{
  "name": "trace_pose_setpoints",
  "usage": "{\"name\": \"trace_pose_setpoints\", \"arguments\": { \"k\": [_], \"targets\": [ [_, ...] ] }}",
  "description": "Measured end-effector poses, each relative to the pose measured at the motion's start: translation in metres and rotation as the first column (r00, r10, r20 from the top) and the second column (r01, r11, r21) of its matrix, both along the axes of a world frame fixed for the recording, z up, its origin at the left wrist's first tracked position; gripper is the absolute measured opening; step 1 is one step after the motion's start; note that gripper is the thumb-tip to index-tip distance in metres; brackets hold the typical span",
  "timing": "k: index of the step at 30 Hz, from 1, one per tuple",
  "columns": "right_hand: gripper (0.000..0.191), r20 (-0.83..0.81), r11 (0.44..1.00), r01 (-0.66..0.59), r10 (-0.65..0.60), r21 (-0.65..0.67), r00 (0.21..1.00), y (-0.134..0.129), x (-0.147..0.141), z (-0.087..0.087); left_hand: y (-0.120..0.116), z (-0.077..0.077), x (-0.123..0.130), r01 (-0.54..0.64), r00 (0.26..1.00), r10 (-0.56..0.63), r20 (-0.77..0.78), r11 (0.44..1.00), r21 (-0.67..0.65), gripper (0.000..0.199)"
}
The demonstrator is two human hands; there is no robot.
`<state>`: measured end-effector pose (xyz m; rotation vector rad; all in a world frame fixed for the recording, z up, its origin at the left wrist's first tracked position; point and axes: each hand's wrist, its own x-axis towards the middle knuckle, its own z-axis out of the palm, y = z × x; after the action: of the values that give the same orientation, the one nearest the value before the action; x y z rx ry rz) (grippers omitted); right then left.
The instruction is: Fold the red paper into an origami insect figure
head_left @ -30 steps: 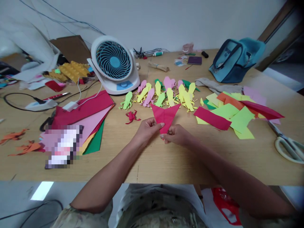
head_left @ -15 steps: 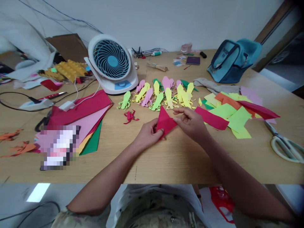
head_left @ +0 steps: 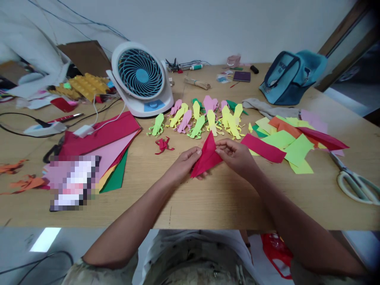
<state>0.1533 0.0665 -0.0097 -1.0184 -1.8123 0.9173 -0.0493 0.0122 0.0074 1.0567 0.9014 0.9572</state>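
Observation:
A red folded paper (head_left: 208, 157) with a pointed top is held between my two hands over the table. My left hand (head_left: 190, 161) grips its left edge, thumb on top and some fingers underneath. At its right side, my right hand (head_left: 233, 153) pinches the edge between thumb and curled fingers. Just behind are several folded paper figures (head_left: 212, 122) in yellow, green and pink. A small red paper figure (head_left: 163, 145) lies to the left of my hands. To the right, a red paper strip (head_left: 263, 148) rests beside loose green and yellow sheets (head_left: 299, 148).
A fan (head_left: 141, 75) stands at the back left, near stacked coloured paper (head_left: 101, 136) and a blurred-out flat object (head_left: 75, 184). Scissors (head_left: 353, 180) lie at the right, a blue bag (head_left: 292, 77) behind. Orange paper figures (head_left: 26, 183) lie far left.
The red paper has turned and its folds now lie differently, with the point leaning further right. My left hand has shifted its thumb up along the left edge. My right hand has moved slightly down.

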Motion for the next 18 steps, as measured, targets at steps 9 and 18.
{"name": "trace_pose_setpoints", "arguments": {
  "k": [9, 18],
  "targets": [
    [0.029, -0.020, 0.999, -0.022, 0.021, -0.046, 1.000, -0.0002, 0.0007, 0.0030, 0.0018, 0.0002, -0.0024, 0.015, 0.999, -0.014, 0.051, 1.000, -0.021, 0.043],
    [0.031, 0.001, 1.000, 0.018, -0.018, -0.019, 1.000, 0.0004, 0.0005, 0.0019, 0.0039, 0.0016, -0.0078, 0.069, 0.998, -0.068, -0.012, 0.998, 0.008, 0.040]
  ]
}}
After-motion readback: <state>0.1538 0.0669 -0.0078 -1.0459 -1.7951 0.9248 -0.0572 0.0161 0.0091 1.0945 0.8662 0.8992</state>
